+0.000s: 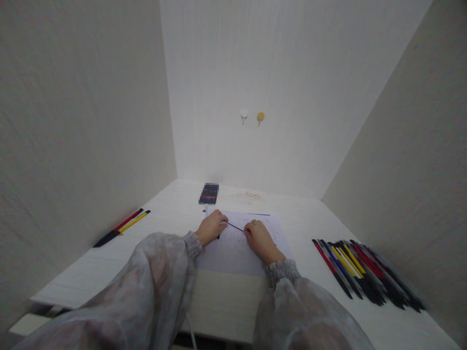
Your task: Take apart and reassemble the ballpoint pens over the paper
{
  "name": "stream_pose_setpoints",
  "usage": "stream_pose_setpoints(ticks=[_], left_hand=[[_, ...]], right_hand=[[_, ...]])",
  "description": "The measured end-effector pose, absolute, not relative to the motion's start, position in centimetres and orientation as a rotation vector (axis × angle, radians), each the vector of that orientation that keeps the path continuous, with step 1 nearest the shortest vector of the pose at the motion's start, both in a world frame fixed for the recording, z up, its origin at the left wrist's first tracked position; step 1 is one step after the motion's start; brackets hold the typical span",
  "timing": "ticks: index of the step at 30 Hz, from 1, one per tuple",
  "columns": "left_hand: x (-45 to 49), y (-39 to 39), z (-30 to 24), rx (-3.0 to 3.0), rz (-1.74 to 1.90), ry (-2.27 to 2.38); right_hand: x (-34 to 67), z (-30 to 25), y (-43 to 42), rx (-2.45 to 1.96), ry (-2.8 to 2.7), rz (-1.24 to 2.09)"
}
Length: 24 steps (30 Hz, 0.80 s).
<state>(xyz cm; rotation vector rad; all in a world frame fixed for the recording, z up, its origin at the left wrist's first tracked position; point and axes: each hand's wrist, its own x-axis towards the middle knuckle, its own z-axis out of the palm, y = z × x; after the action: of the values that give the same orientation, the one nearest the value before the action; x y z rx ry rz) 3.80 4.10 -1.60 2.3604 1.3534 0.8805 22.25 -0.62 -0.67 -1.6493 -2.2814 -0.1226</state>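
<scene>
A thin dark rod [235,227] is stretched between my two hands, above a white sheet of paper [229,260] with faint marks on it. My left hand [212,227] pinches its left end, fingers closed. At the other end, my right hand [260,239] has its fingertips closed on it. Whether the rod is stiff or a taut cord is too small to tell. Below my left hand a small black tip [218,236] shows, the rest of it hidden. Along the paper's far edge lies a slim dark blue strip [260,214].
Several slender red, yellow, blue and white sticks with black pointed ends [359,267] lie side by side at right. A red stick [127,219] and a yellow stick [134,221] lie by the left wall. A phone [209,193] with a cable is at the back. Two hooks [260,116] hang on the wall.
</scene>
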Motion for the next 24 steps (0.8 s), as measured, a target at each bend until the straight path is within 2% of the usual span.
stream_pose_setpoints(ticks=[8,13,19,24], left_hand=[[4.0,4.7,-1.9,2.493,0.817,1.268],[3.8,4.6,-1.2,2.590,0.944,1.237],[3.9,3.8,-0.3,2.556,1.098,1.035],[4.4,3.0,-0.2,2.747,0.846,0.763]], right_hand=[[21.4,-0.9,-0.9,-1.773,-2.397,-0.295],[22.5,-0.1,-0.9,-1.922,-2.234,-0.310],[24.0,1.3,-0.5,-2.010,-1.901,-0.134],[22.8,1.2,-0.7,-1.824,-1.940,0.039]])
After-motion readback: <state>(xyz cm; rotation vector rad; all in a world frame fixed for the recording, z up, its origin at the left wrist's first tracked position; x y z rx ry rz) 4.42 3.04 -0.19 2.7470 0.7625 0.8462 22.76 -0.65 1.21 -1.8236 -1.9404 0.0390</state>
